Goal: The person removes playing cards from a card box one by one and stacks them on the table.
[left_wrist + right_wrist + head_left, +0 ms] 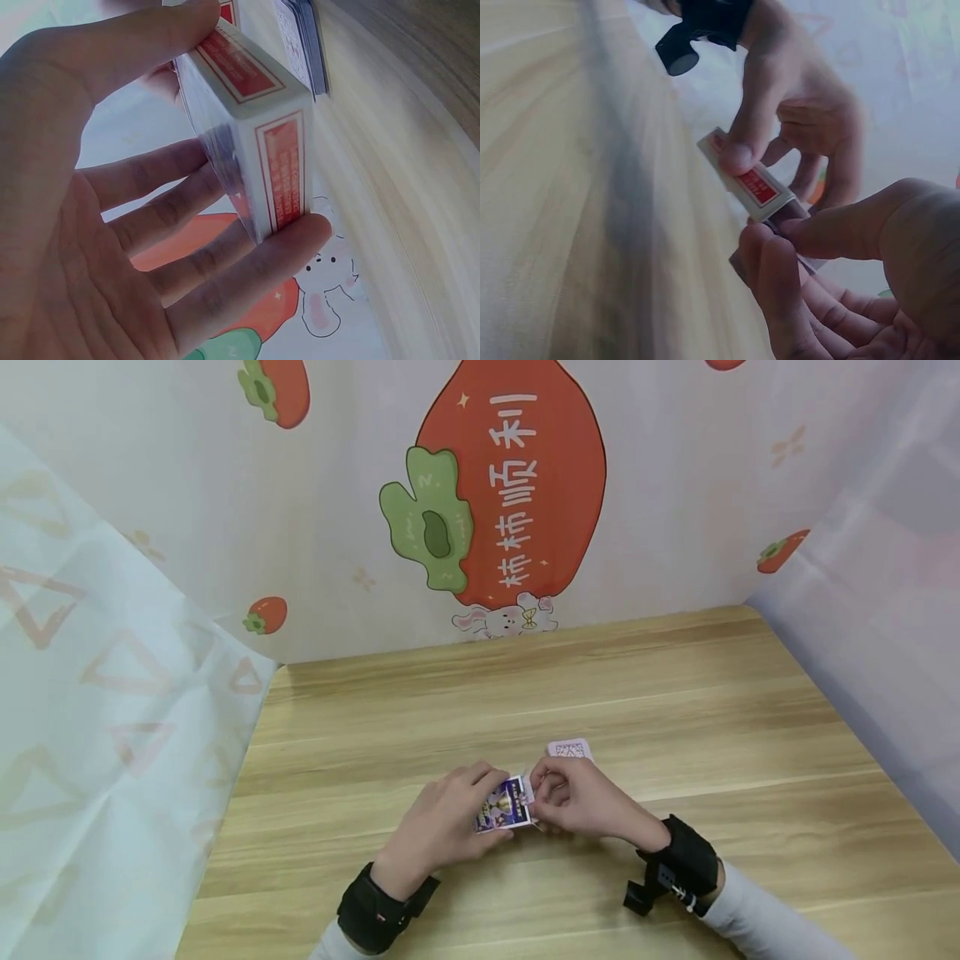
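My left hand (448, 814) grips a playing-card box (506, 804) above the table, with the thumb on one narrow side and fingers along the other. The box has a dark purple picture face and red panels on its white edges. At its open end, the thumb and fingertips of my right hand (581, 797) pinch pink-patterned playing cards (528, 790) that stick out of the box. The right fingers hide much of these cards in the right wrist view. Just behind the right hand, a stack of playing cards (568, 748) lies face down on the table.
The light wood table (360, 718) reaches back to a white cloth backdrop (322, 527) printed with persimmons and a rabbit. Pale cloth hangs at the left and right sides. Each wrist wears a black strap with a camera.
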`<state>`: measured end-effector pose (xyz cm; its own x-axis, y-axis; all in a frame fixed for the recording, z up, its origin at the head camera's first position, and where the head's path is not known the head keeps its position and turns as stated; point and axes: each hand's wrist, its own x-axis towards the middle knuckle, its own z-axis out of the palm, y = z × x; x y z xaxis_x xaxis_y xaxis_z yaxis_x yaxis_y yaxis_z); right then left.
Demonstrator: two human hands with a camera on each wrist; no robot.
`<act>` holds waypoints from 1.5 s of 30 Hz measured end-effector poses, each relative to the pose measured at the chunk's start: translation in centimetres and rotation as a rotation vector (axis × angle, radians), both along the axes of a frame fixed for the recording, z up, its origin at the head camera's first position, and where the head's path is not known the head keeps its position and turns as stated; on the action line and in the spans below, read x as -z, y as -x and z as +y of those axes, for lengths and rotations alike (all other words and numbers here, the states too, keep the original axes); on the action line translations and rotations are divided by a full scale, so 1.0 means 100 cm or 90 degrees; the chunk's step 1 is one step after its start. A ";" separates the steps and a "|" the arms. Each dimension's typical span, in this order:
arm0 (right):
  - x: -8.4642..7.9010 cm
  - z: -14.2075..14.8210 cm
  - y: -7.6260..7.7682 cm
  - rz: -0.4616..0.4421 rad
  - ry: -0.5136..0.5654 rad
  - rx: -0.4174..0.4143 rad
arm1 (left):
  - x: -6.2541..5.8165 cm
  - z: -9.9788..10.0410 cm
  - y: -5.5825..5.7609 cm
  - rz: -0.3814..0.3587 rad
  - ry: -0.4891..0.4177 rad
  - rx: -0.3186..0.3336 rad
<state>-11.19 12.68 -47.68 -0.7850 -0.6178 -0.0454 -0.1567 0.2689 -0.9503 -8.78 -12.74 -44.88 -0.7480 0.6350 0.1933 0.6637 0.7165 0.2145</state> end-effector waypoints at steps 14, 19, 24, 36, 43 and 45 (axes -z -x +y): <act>-0.016 0.021 0.017 -0.109 0.014 0.025 | -0.002 -0.004 0.002 -0.039 -0.008 -0.034; -0.016 0.025 0.021 -0.056 -0.024 0.020 | -0.003 -0.005 0.002 -0.041 -0.014 -0.038; -0.009 0.015 0.016 -0.012 -0.034 0.008 | -0.002 -0.005 0.002 -0.040 -0.023 -0.033; -0.003 -0.002 0.000 0.212 -0.013 0.062 | -0.003 -0.001 0.002 -0.027 -0.014 -0.030; 0.004 -0.001 0.000 0.137 -0.027 0.029 | -0.003 0.001 0.000 -0.016 0.002 -0.020; 0.005 -0.001 0.001 0.116 -0.033 0.027 | -0.003 0.002 0.000 -0.013 0.004 -0.017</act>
<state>-11.26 12.58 -48.20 -0.8084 -0.5847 0.0687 -0.3123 0.3271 -0.8919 -8.75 -12.57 -44.59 -0.7683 0.6161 0.1734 0.6400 0.7354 0.2227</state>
